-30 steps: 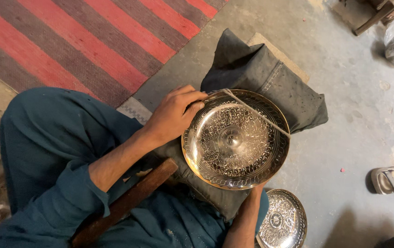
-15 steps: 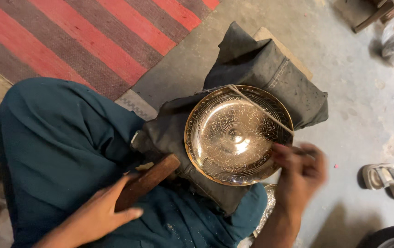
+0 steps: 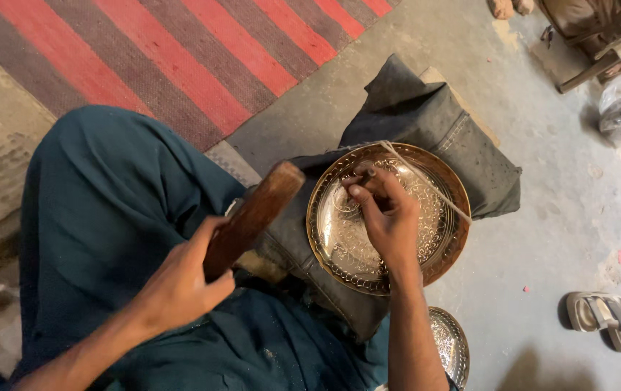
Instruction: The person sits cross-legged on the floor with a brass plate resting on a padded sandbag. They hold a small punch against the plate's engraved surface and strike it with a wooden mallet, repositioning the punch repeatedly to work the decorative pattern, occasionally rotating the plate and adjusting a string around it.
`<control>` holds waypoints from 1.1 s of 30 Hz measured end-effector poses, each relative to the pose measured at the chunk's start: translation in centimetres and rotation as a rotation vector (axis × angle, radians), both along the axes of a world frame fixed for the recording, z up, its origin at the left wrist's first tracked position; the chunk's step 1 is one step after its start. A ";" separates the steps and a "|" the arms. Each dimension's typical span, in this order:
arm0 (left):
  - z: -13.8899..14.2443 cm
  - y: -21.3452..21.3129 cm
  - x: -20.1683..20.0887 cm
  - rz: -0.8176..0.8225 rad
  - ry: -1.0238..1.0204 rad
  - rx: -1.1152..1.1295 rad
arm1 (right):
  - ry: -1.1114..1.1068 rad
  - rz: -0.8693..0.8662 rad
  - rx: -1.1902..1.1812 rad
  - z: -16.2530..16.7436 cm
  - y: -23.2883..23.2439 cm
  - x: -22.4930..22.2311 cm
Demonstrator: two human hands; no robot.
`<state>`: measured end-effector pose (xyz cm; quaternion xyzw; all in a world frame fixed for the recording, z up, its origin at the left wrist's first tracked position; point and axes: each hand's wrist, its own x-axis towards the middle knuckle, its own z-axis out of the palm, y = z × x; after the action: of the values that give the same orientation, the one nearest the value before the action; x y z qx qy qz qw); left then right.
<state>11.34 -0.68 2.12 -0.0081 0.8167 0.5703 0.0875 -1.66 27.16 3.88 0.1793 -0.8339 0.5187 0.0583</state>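
Brass plate [image 3: 434, 239] on dark cushion [image 3: 426, 116] — right hand [image 3: 386, 213] pinches punch [image 3: 363, 176]; left hand [image 3: 180, 286] grips wooden mallet [image 3: 256, 213].

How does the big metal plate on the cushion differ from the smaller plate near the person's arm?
The brass-rimmed plate lies in full view on the dark cushion; the smaller plate lies lower, half hidden behind the forearm. The right hand rests on the big plate; nothing touches the smaller one. A string crosses only the big plate. Both are round, shiny and patterned.
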 end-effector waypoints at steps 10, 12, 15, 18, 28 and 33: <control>2.0 0.7 -5.3 -0.082 0.342 -0.215 | 0.048 -0.057 0.012 -0.7 -0.1 0.0; 2.4 0.9 -5.9 -0.086 0.421 -0.252 | 0.066 -0.047 -0.022 -1.0 -0.2 0.2; 3.0 0.9 -6.8 -0.076 0.493 -0.331 | 0.045 -0.092 0.056 -1.2 -0.1 0.0; 3.2 0.7 -7.9 -0.090 0.517 -0.432 | 0.091 -0.084 0.092 -1.1 0.1 -0.1; 2.3 1.0 -10.5 -0.131 0.631 -0.540 | 0.113 -0.082 0.079 -1.3 0.0 0.0; 1.1 0.8 -10.9 -0.064 0.834 -0.786 | 0.089 -0.075 0.053 -1.1 -0.1 -0.1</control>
<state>0.43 0.07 3.22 0.2103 0.9326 0.1758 -0.2346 -1.79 27.07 2.77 0.1725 -0.8501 0.4853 0.1099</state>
